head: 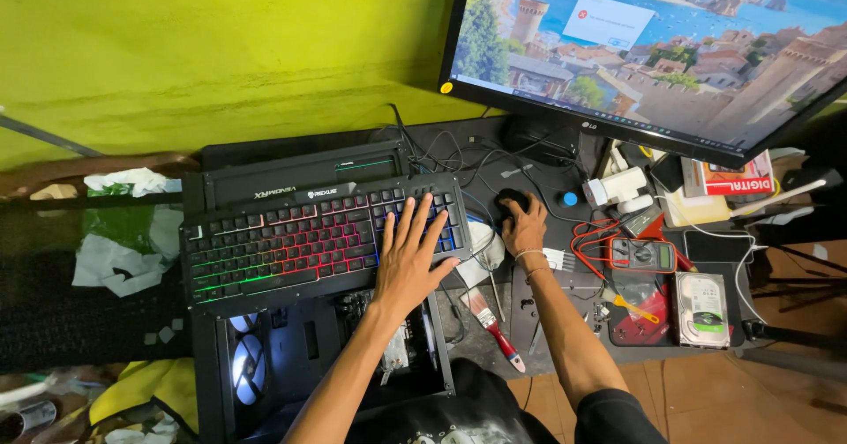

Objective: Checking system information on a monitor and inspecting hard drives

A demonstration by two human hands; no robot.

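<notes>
Hands at a cluttered dark desk, seen from above. Left hand [408,254] lies flat with fingers spread on the right end of a backlit keyboard [322,237], which rests atop an open computer case [300,356]. Right hand [525,226] is cupped over a black mouse [512,200], just right of the keyboard. Monitor [644,47] stands at the far right; a multimeter [642,254] and a hard drive [702,309] lie right of the mouse.

left hand [408,259] flat, fingers spread | right hand [524,225] cupped, palm down
</notes>
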